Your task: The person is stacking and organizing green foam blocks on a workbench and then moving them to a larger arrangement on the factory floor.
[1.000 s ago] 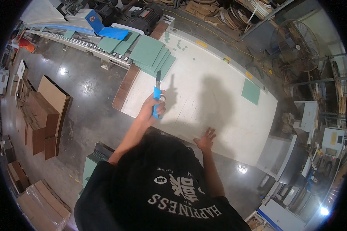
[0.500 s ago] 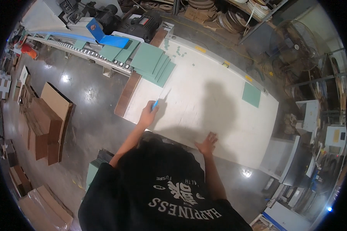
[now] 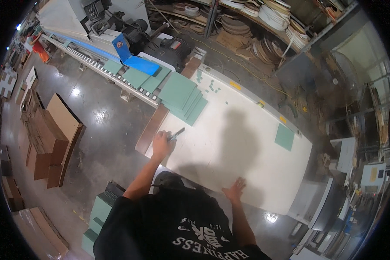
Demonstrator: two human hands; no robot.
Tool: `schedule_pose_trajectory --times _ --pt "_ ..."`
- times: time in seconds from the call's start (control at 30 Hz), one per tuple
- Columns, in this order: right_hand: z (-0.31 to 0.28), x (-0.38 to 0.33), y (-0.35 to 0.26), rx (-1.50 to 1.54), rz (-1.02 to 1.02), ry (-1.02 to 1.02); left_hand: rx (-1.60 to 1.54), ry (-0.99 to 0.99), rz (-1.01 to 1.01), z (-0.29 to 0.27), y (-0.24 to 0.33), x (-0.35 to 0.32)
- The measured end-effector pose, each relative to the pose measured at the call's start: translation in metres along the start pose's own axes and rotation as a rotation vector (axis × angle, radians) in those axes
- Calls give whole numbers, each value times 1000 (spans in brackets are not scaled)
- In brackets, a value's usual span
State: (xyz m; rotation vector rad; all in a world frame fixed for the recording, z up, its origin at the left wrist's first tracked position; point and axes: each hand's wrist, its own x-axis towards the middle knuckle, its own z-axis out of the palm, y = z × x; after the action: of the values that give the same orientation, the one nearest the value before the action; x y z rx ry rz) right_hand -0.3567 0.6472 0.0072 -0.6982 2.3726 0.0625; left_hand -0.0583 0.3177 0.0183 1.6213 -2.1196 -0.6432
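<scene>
My left hand (image 3: 161, 145) is closed around a blue-handled utility knife (image 3: 177, 134), its long blade pointing up and to the right over the white table (image 3: 199, 151). At the table's near edge my right hand (image 3: 235, 190) is empty, with its fingers spread. Beyond my left hand lies a fanned stack of green panels (image 3: 177, 92) across the table's left end. A single green panel (image 3: 284, 137) rests by the far right edge. Small green scraps (image 3: 211, 85) are scattered near the far edge, to the right of the stack.
A roller conveyor (image 3: 91, 64) carrying more green panels joins the table at left, beside a machine with a blue bracket (image 3: 136, 63). Cardboard pieces (image 3: 52, 138) stand on the floor at left. A large fan (image 3: 333, 80) is at far right. Far left is another person (image 3: 39, 45).
The knife in my left hand has turned from upright to slanting rightward. My view has shifted, so the table sits lower in the picture. My right hand stays spread at the near edge.
</scene>
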Motion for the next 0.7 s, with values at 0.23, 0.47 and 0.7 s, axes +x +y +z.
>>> schedule_pose_trajectory --times 0.23,0.47,0.7 --pt "6 7 -3 54 58 -6 -69 144 -28 -13 -30 45" --pt "17 51 -35 184 1 277 218 442 -77 -54 -115 193" --pt "-22 102 -202 771 -332 103 345 428 -241 -116 -195 329"
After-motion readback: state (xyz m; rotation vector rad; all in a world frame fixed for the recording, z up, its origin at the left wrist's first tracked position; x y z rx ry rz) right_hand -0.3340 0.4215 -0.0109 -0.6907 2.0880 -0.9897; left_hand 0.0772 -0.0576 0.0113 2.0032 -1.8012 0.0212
